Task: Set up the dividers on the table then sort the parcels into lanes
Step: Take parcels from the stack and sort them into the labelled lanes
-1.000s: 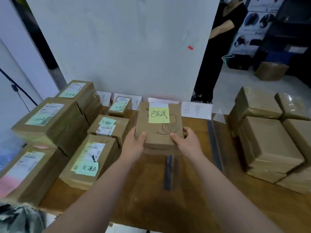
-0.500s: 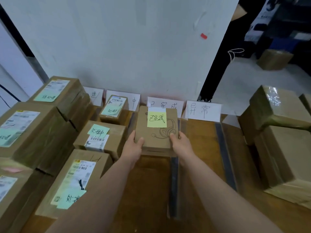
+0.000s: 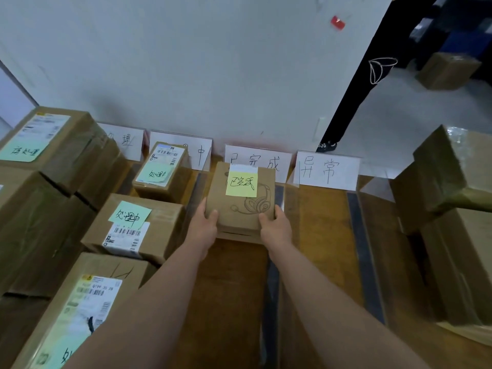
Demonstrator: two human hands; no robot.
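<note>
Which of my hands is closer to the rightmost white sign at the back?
Right. The right hand grips the box at its right edge, below-left of the sign; the left hand grips its left edge, farther off.

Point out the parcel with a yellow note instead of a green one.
The small parcel held between the left hand and right hand. Its sticky note is yellow; the labelled parcels to its left all carry green notes.

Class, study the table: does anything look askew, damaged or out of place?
The green note on the second lane's middle parcel sits tilted, overlapping its barcode label. Nothing else clearly stands out.
</note>
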